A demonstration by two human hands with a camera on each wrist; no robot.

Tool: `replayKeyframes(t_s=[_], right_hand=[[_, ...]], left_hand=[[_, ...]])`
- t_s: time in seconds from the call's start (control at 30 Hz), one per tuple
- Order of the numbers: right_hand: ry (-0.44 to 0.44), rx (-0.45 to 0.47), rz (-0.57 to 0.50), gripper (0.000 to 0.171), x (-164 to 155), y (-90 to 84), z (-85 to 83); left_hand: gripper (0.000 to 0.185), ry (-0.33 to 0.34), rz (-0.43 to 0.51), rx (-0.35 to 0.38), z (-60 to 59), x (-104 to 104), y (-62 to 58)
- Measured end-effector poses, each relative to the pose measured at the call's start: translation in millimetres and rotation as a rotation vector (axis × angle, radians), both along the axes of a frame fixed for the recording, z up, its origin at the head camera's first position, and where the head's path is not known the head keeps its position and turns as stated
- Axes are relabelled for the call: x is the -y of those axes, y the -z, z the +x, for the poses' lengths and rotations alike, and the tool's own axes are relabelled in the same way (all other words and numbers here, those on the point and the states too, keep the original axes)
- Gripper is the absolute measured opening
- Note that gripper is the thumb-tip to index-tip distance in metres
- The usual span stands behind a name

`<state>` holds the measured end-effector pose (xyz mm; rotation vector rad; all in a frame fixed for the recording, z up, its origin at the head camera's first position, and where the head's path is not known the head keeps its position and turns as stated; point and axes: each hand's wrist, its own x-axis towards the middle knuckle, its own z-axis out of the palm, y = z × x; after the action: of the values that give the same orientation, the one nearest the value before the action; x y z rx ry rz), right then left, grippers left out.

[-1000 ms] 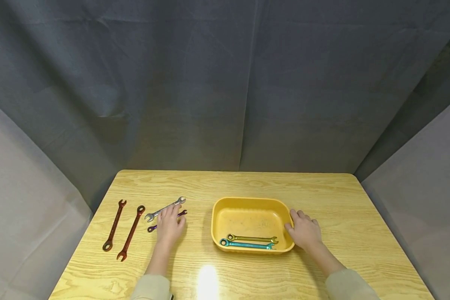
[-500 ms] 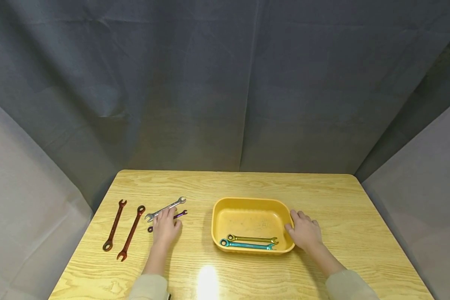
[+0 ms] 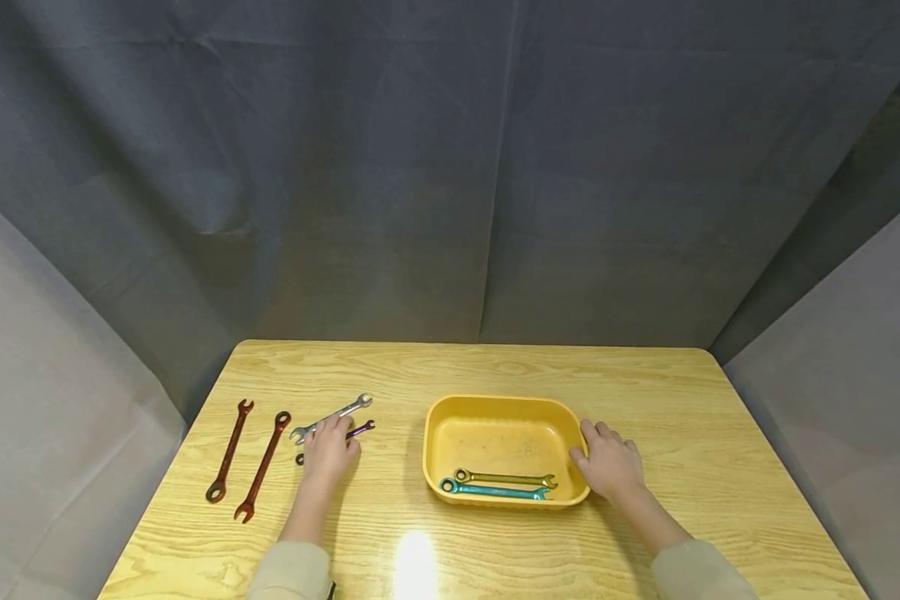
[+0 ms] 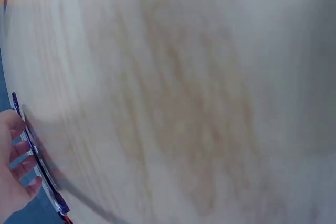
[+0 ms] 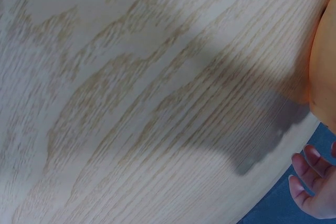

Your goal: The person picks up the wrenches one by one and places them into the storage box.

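Grey cloth hangs behind a wooden desk (image 3: pixel 495 367) in the head view, where a yellow tray (image 3: pixel 506 412) sits mid-desk. Inside it, along the near wall, lie a gold wrench (image 3: pixel 504 477) and a teal wrench (image 3: pixel 493 490). The right hand (image 3: pixel 609 467) rests with relaxed fingers against the tray's right rim. Left of the tray, the left hand (image 3: pixel 327 452) covers a purple wrench (image 3: pixel 360 429), with a silver wrench (image 3: pixel 332 416) just beyond and two red wrenches (image 3: pixel 246 460) farther left. In the blurred left wrist view, its fingers (image 4: pixel 21 161) curl onto the purple wrench (image 4: pixel 37 156); a shallow pinch could let it slip, or nudge the silver one. The right wrist view shows loose fingers (image 5: pixel 310 182) holding nothing beside the tray (image 5: pixel 323 61).
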<state>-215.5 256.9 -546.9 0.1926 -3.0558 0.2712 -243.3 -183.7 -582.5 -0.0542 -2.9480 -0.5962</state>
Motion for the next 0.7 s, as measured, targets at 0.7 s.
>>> replayKeyframes(t_s=[0.7], right_hand=[[0.000, 0.002, -0.006, 0.045, 0, 0.3, 0.7]], left_hand=[[0.028, 0.133, -0.098, -0.017, -11.7, 3, -6.7]])
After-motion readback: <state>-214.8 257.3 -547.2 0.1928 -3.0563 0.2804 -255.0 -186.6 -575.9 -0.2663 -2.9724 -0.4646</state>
